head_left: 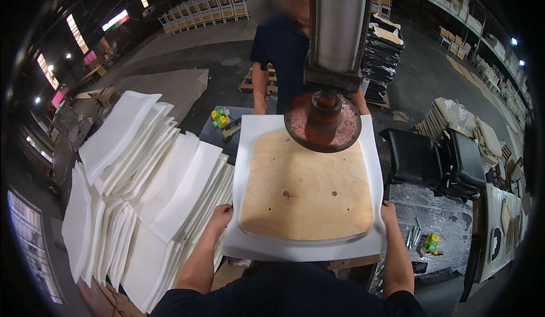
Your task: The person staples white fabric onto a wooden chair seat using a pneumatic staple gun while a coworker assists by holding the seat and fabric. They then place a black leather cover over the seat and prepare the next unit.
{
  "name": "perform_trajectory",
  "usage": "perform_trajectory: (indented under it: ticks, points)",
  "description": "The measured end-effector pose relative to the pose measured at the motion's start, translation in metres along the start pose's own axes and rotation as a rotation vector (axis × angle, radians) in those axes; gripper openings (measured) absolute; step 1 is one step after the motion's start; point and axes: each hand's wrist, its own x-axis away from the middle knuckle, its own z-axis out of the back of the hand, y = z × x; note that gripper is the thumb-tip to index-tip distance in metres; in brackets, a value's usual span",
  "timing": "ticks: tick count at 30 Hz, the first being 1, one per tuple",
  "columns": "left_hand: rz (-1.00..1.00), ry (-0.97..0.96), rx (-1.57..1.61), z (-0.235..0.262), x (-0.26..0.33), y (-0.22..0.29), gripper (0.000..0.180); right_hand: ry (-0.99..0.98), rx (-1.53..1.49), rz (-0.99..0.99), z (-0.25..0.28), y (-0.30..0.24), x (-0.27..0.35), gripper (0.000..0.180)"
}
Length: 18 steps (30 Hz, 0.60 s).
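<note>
A pale plywood seat panel (306,197) with several drilled holes lies on a larger white foam sheet (250,243). My left hand (220,217) grips the sheet's left edge, its fingers partly hidden by that edge. On the opposite side my right hand (389,213) is closed on the right edge. Above the panel's far right part hangs a round press disc (323,121) on a thick metal column (336,27). Across from me stands a person (284,61) in a dark shirt, with hands at the sheet's far corners.
Stacked white foam sheets (153,186) rise close on my left. To the right are black padded seats (420,158) and a plastic-wrapped table (406,195) with a yellow-green box (431,242). More small boxes (221,117) sit beyond the foam. A dark stack (383,58) stands behind the column.
</note>
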Motion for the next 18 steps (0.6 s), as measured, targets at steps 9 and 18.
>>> perform_trajectory:
  ticks: [9, 18]
  points:
    - [0.086, -0.201, -0.201, 0.02, 0.003, 0.012, 0.034, -0.052, -0.108, -0.111, -0.003, -0.004, 0.001, 0.031]
    - [-0.17, -0.028, -0.437, -0.002, 0.005, 0.015, 0.044, 0.016, 0.224, -0.044, 0.001, -0.018, 0.013, 0.056]
